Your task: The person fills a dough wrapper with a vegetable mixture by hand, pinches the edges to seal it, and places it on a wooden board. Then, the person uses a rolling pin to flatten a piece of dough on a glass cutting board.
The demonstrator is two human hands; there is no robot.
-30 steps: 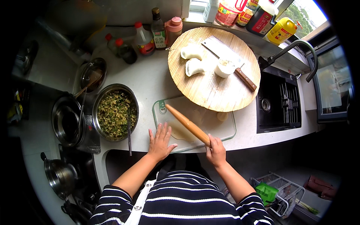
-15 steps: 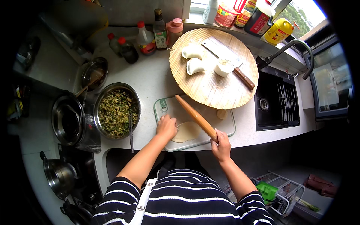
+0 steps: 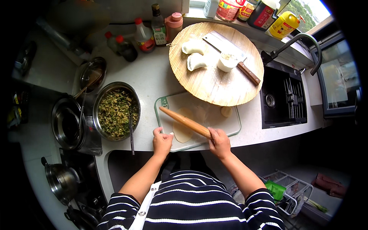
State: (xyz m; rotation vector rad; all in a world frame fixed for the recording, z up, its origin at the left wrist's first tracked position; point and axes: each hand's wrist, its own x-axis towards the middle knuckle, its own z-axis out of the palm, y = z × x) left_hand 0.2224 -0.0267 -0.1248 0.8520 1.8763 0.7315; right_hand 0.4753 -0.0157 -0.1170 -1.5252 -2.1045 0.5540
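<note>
since half a second ago our left hand (image 3: 162,140) slides back to the dough round's (image 3: 182,132) near edge, fingers curled on it. our right hand (image 3: 219,141) grips the rolling pin (image 3: 185,122) over the cutting board (image 3: 230,128). two dumplings (image 3: 193,53) folded; filling (image 3: 114,113) plenty.

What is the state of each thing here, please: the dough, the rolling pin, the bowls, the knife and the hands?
Dough wrapper: flat, on the cutting board.
Rolling pin: tilted, lying over the wrapper.
Right hand: on the pin's near end.
Left hand: at the wrapper's edge.
Filling bowl: full, utensil inside.
Cleaver: lying flat on the round board.
Folded dumplings: two, finished.
</note>
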